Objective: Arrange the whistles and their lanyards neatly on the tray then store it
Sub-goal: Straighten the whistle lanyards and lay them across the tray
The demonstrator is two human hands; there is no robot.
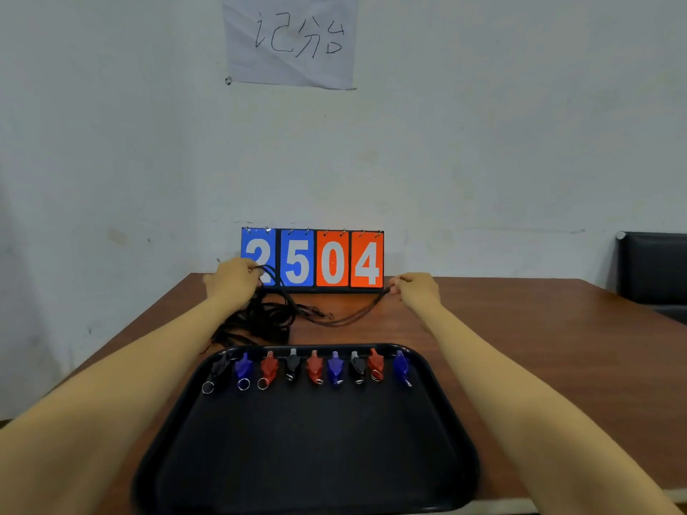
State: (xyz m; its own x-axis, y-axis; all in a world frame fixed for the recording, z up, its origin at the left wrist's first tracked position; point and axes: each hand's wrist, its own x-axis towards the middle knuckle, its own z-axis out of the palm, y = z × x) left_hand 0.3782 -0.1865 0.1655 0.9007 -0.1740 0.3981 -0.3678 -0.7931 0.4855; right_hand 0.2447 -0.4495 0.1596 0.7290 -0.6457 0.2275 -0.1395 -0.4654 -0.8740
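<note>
A black tray (305, 451) lies near the table's front edge. Several whistles (315, 368) in black, blue and red stand in a row along its far side, each with a metal ring. Behind the tray, at the left, a tangle of black lanyards (260, 317) lies on the table. My left hand (232, 280) grips a bunch of the cords above the tangle. My right hand (418, 289) pinches the other end of a lanyard, and the cord sags between both hands.
A flip scoreboard (312, 260) reading 2504 stands against the wall behind my hands. The brown table (520, 328) stretches to the right. A black chair (654, 269) stands at the far right. A paper sign (290, 40) hangs on the wall.
</note>
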